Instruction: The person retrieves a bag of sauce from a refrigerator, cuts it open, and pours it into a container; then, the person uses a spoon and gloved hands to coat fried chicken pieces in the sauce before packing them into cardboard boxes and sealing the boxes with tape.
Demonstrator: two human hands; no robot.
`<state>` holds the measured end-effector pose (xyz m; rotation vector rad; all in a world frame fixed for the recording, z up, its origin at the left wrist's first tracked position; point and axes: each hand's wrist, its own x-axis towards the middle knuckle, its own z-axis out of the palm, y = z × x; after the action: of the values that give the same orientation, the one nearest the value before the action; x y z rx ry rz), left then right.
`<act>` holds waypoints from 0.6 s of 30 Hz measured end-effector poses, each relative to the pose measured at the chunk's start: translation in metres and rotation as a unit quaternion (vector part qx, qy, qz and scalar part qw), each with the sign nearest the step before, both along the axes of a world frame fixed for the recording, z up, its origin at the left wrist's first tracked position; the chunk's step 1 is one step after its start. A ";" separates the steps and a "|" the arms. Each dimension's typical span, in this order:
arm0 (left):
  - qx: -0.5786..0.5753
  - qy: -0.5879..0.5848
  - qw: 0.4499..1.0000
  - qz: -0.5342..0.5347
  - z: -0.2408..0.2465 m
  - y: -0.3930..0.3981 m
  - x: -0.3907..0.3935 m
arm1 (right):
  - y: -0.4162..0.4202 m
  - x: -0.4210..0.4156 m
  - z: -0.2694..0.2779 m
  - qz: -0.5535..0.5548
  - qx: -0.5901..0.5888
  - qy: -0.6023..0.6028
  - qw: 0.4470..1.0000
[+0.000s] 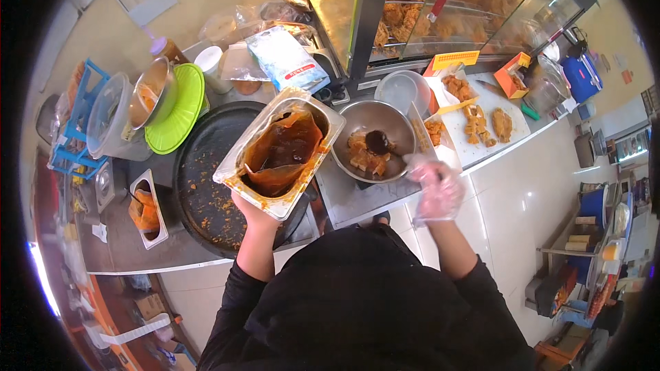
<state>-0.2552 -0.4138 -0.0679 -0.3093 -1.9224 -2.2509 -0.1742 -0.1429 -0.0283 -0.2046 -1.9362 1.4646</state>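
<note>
My left hand holds up a rectangular metal container lined with plastic, its inside and rim smeared with reddish-brown sauce. To its right stands a round steel mixing bowl with cut pieces of fried chicken in it. A dark, sauce-covered ladle or spoon head lies over the chicken. My right hand, in a clear plastic glove, is at the bowl's right rim with its fingers curled, around what seems to be the spoon's handle; the grip itself is blurred.
A large black round pan with crumbs is at left, beside a second sauce container. A white cutting board with cut chicken and filled boxes lies right. Behind are a glass display case, a clear tub and a green lid.
</note>
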 end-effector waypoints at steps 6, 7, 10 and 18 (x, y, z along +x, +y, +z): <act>0.277 -0.111 0.953 -0.049 -0.005 -0.006 -0.003 | 0.019 0.022 -0.025 0.122 0.388 -0.003 0.914; 0.294 -0.114 0.948 -0.052 -0.004 -0.007 -0.002 | 0.019 0.023 -0.022 0.126 0.382 0.016 0.915; 0.069 -0.007 0.998 0.000 0.006 -0.003 0.002 | 0.020 0.022 -0.005 0.141 0.409 0.045 0.901; -0.052 0.036 0.996 0.055 0.005 -0.003 0.003 | 0.030 0.001 -0.045 0.171 0.425 0.015 0.889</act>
<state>-0.2518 -0.4166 -0.0630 -0.2855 -1.9732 -2.0469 -0.1730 -0.1131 -0.0737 0.5786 -2.4742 0.6640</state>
